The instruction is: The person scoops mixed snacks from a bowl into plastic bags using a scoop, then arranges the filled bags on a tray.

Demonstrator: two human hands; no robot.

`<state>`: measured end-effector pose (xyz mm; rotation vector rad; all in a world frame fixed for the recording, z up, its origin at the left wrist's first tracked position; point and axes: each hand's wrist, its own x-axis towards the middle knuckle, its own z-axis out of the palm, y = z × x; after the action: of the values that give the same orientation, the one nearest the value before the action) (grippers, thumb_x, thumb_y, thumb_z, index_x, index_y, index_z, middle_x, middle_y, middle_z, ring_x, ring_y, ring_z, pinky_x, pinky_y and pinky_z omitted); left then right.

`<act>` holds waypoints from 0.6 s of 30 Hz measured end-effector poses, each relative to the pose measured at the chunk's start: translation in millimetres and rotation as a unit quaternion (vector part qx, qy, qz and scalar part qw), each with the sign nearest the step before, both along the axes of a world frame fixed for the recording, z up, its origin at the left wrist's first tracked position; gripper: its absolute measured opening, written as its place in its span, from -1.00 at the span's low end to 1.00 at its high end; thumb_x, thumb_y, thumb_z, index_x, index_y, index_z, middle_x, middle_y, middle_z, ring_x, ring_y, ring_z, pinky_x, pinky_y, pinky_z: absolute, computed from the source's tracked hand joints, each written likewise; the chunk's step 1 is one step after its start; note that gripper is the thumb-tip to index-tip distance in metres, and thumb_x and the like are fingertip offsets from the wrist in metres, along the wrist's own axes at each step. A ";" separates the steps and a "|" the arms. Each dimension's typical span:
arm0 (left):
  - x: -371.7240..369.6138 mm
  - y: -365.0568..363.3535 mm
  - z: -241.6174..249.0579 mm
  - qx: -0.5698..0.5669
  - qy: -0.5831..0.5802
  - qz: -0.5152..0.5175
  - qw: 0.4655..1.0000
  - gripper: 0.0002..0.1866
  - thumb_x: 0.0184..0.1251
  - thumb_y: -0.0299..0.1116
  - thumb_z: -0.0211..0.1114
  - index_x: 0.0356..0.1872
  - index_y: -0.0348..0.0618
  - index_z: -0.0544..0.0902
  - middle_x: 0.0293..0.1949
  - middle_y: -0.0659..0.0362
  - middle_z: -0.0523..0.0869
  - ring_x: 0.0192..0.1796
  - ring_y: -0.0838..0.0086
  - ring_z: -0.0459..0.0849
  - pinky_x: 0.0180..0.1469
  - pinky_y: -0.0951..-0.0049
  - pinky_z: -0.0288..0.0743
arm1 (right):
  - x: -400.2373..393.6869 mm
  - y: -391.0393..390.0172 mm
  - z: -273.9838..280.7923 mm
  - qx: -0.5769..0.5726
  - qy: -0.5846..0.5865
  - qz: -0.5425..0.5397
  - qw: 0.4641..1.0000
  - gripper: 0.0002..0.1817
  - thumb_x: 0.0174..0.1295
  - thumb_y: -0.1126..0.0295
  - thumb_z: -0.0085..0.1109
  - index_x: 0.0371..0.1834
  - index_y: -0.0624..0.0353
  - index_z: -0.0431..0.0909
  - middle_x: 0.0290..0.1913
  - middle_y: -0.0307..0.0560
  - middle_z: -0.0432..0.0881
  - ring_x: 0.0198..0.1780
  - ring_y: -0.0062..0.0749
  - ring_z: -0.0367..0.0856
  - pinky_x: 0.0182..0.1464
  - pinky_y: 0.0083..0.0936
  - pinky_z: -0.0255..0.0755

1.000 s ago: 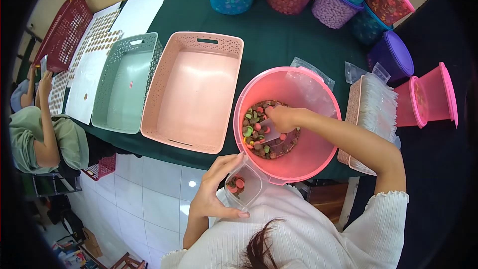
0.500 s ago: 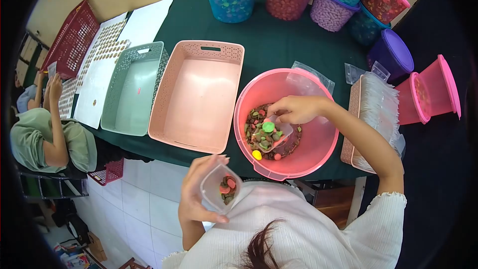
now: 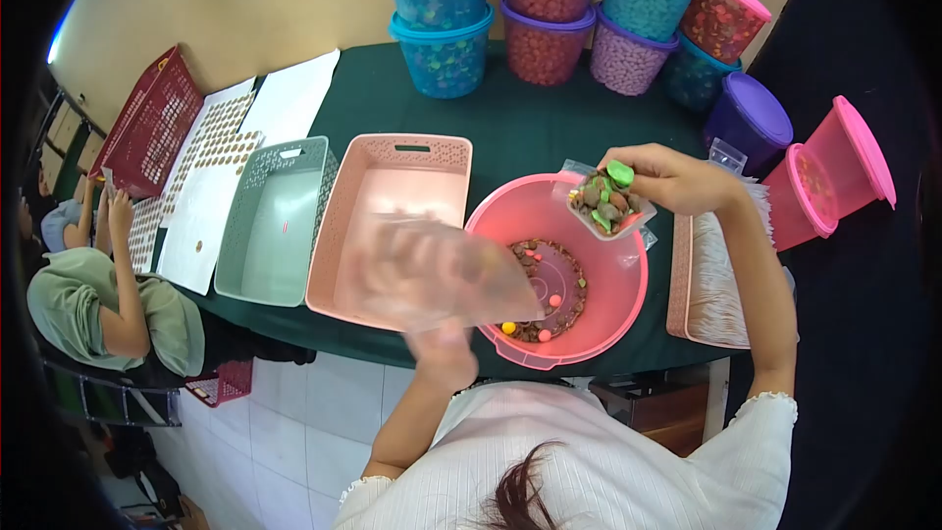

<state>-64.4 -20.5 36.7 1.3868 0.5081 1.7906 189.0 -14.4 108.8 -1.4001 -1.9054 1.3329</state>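
Fingers (image 3: 643, 169) of the right hand (image 3: 667, 180) clamp a heaped clear scoop (image 3: 606, 206) above the pink bucket (image 3: 628, 285), while the left hand (image 3: 442, 353) grips a blurred plastic bag (image 3: 432, 275).

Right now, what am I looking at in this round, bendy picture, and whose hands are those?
The picture comes from a camera worn on a person's head, looking down, so you see that person's own two arms. No machine is here. The right hand holds a small clear plastic scoop heaped with brown, green and pink candy discs, above a round pink plastic bucket that has more discs at its bottom. The left hand holds up a clear plastic bag; it is blurred. On the dark green tablecloth also sit an empty pink plastic basket, a grey-green plastic basket and stacked lidded tubs of coloured candy. At the left edge, another person in a green top is bent over white sheets.
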 end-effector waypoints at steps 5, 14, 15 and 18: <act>17.1 10.7 -50.0 0.018 0.251 -0.141 0.958 -0.07 -0.12 -0.51 0.18 0.18 -0.25 -0.34 0.20 -0.21 -0.20 0.27 0.08 -0.04 0.24 0.10 -0.04 | 13.2 -10.0 -24.1 0.076 -0.037 -0.044 0.995 -0.85 0.20 0.48 -0.18 -0.24 0.28 0.38 -0.38 -0.21 0.48 -0.32 -0.60 0.37 -0.24 -0.59 0.30; 26.5 6.4 -27.7 -0.013 0.375 -0.099 0.921 0.04 -0.28 -0.22 0.44 0.18 -0.37 -0.08 0.05 -0.19 0.32 0.11 0.10 0.36 0.13 0.24 0.22 | 5.9 -7.1 0.1 0.137 -0.192 -0.069 0.969 -0.80 0.12 0.51 -0.15 -0.22 0.28 0.43 -0.38 0.04 0.57 -0.32 -0.27 0.53 -0.28 -0.45 0.36; 27.6 6.4 -27.2 -0.027 0.384 -0.094 0.918 0.09 -0.33 -0.16 0.48 0.19 -0.37 -0.07 0.02 -0.16 0.36 0.08 0.11 0.40 0.10 0.24 0.26 | -1.7 -7.0 7.5 0.131 -0.255 -0.070 0.955 -0.78 0.11 0.53 -0.16 -0.20 0.28 0.42 -0.36 0.02 0.57 -0.28 -0.24 0.53 -0.26 -0.45 0.36; 28.0 6.8 -25.1 -0.030 0.408 -0.086 0.908 0.11 -0.34 -0.15 0.48 0.20 -0.35 -0.08 0.02 -0.10 0.38 0.06 0.12 0.42 0.06 0.24 0.30 | -30.1 -8.3 21.8 0.163 -0.400 -0.039 0.901 -0.83 -0.01 0.49 -0.02 -0.33 0.23 0.48 -0.43 -0.01 0.57 -0.30 -0.19 0.52 -0.25 -0.41 0.30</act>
<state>-36.3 -13.7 11.7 2.0427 0.8250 0.9779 158.9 -22.7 130.6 -1.9829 -2.3655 0.3428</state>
